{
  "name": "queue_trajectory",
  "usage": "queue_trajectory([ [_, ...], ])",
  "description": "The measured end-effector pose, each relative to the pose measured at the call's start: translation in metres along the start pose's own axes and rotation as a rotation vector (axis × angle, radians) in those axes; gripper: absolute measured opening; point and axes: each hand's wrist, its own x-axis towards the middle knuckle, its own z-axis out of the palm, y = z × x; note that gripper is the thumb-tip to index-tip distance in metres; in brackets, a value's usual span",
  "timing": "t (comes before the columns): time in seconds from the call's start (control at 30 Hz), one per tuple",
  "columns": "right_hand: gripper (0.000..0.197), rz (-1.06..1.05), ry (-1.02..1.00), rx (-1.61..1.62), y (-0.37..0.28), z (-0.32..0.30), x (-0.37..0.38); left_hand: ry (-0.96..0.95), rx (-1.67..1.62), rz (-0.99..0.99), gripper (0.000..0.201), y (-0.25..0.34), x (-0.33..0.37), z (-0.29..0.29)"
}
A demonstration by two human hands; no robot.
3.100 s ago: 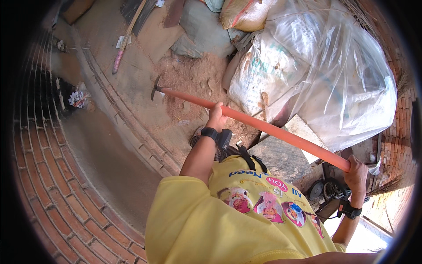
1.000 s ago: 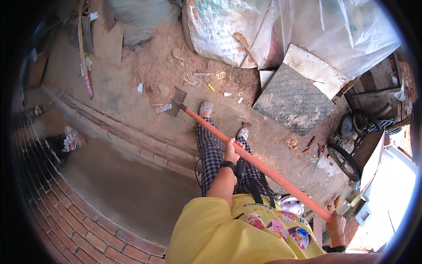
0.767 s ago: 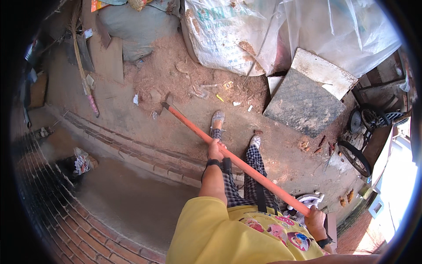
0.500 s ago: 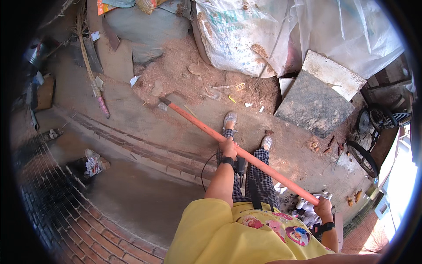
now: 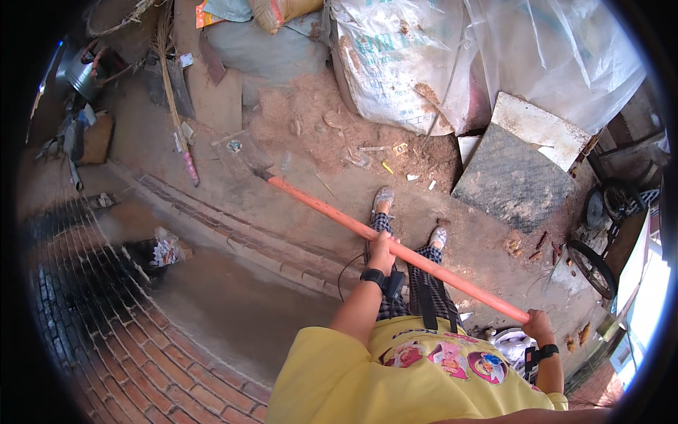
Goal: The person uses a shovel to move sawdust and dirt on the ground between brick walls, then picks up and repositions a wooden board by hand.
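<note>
Both my hands are wrapped round a shovel with a long orange-red handle (image 5: 452, 277), slanting from far left to near right. My left hand (image 5: 382, 253) closes on the middle of the handle, in front of my legs. My right hand (image 5: 539, 326) grips its near end at my right side. The flat, dirt-coloured shovel blade (image 5: 239, 152) is low over or on the ground at the far left, beside loose reddish-brown debris (image 5: 296, 106). A small pale scrap (image 5: 234, 145) shows on the blade. Whether the blade touches the ground I cannot tell.
A straw broom (image 5: 171, 99) lies left of the blade. White sacks (image 5: 395, 63) stand at the back, with a dark board (image 5: 514, 177) to their right. A wheeled cart (image 5: 597, 261) is at the right edge. A brick ledge (image 5: 233, 233) runs along the left.
The shovel has shifted slightly back toward me relative to the ground, with both hands still on it. Its blade, hard to make out before, now shows with the scrap on it. The view has shifted a little.
</note>
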Motion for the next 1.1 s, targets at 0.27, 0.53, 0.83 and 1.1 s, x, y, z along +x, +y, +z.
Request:
queue_trajectory([
  [0.27, 0.011, 0.061, 0.655, -0.325, 0.135, -0.147, -0.116, -0.304, -0.223, -0.514, 0.016, -0.165, -0.07, 0.066],
  [0.53, 0.031, 0.092, 0.756, -0.543, 0.156, -0.167, -0.157, -0.473, -0.145, -0.749, 0.027, -0.176, -0.08, 0.059],
  [0.83, 0.021, 0.258, 0.123, -0.251, -0.054, -0.1, -0.121, -0.152, -0.175, -0.356, 0.016, -0.056, 0.003, -0.02],
  [1.1, 0.022, 0.013, -0.009, -0.026, -0.184, -0.055, -0.061, -0.04, 0.007, -0.173, 0.017, 0.084, 0.096, -0.047],
])
